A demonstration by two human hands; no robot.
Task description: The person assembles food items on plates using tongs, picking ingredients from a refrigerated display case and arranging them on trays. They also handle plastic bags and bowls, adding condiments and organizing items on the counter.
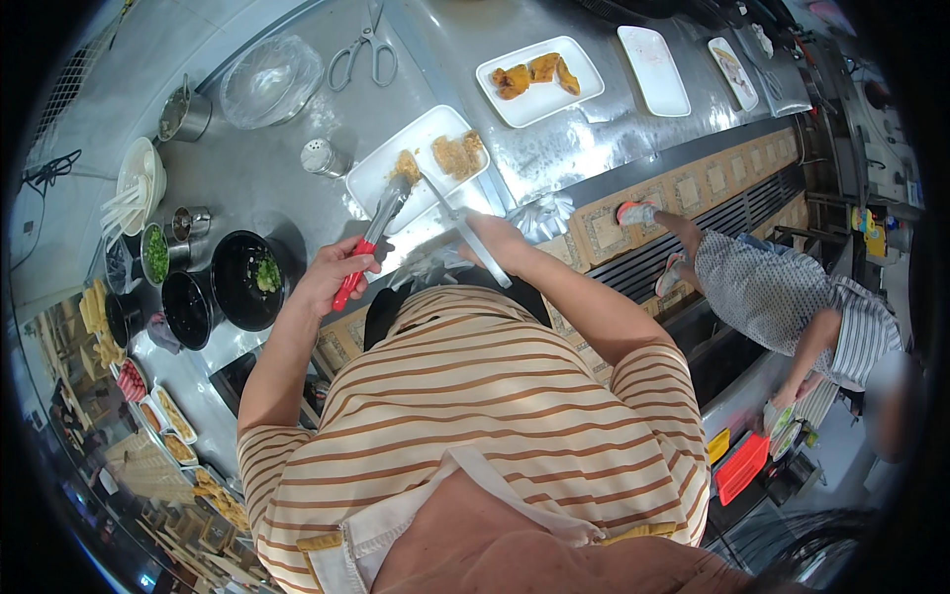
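Note:
My left hand [338, 273] is closed around the red handle of a pair of tongs [386, 213]. The metal tips of the tongs rest against a small golden-brown fried piece [407, 167] on a white rectangular tray [372, 176]. My right hand [492, 241] grips what looks like a pair of all-metal scissors [483, 253], its blade end reaching over the same tray beside the small piece. A larger golden-brown fried piece [457, 156] lies at the tray's right end. The fingers of my right hand are partly hidden by the tool.
A shaker [320, 157] stands left of the tray; another pair of scissors [365, 54] lies farther back. Black bowls [249, 280] and a green-filled container [155, 253] sit at left. Farther right are white trays [653, 71]. A co-worker [772, 287] stands at right.

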